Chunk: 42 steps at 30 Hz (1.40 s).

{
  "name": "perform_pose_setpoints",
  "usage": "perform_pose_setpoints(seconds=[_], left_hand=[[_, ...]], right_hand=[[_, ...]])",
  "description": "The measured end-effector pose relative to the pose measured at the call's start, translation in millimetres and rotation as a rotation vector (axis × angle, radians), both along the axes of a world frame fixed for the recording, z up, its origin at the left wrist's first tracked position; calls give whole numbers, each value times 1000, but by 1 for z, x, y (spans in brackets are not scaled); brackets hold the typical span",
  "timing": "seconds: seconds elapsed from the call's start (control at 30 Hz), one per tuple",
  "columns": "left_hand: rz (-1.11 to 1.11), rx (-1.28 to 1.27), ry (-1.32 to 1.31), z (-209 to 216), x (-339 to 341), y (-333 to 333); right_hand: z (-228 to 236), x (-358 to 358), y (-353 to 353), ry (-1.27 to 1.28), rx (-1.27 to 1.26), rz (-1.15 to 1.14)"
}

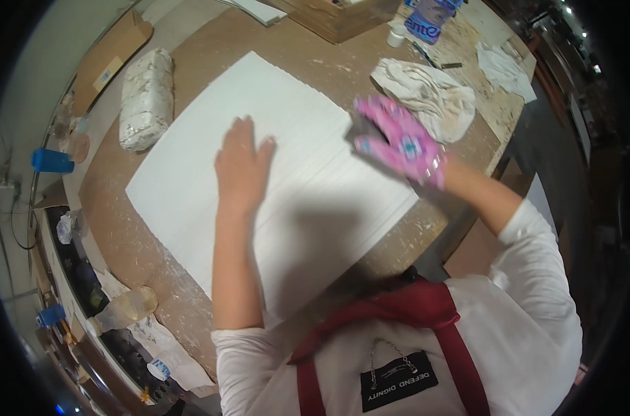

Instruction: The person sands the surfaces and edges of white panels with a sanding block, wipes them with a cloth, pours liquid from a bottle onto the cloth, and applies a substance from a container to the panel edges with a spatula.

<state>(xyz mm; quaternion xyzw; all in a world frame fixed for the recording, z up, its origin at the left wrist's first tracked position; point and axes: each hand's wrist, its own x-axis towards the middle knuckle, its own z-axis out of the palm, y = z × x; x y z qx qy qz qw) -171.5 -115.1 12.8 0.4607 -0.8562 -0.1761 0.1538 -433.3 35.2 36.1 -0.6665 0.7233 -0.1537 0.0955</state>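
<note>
A large white sheet or board (294, 132) with faint straight lines across it lies on the brown worktable. My bare left hand (243, 163) rests flat on its left part, fingers stretched forward and thumb apart. At the board's right edge is my right hand (405, 142), in a pink patterned glove. Its thumb and fingers are spread, with a dark gap between them. I see nothing held there, and cannot tell whether the glove touches the edge. Beyond the glove lies a crumpled whitish cloth (426, 93).
A white wrapped, paint-flecked bundle (147, 100) lies left of the board. Cardboard boxes (343, 21) and a purple-blue bottle (431, 19) stand at the far side. A clear bottle (129, 308) and a blue cup (51, 161) are along the left. Another rag (503, 68) lies far right.
</note>
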Motion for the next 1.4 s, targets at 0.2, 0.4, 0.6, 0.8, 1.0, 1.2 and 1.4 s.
perform_pose_setpoints(seconds=[0.2,0.4,0.6,0.8,1.0,1.2,1.4], left_hand=[[258,-503,-85,-33,12,-134],[327,-218,-256,-44,14,-139],[330,-262,-227,-50,22,-143],[330,-227,-238,-41,5,-139],[327,-344,-175,-58,17,-144],[331,-250,-194,-47,6,-137],[309,-295,-168,-50,5,-140]], right_hand=[[6,36,27,132,148,192],[-41,50,-171,174,-258,133],[-31,43,-162,217,-67,133],[-26,48,-172,260,-27,136],[-34,53,-209,266,-229,163],[-25,59,-188,274,-74,222],[-39,57,-254,371,-257,85]])
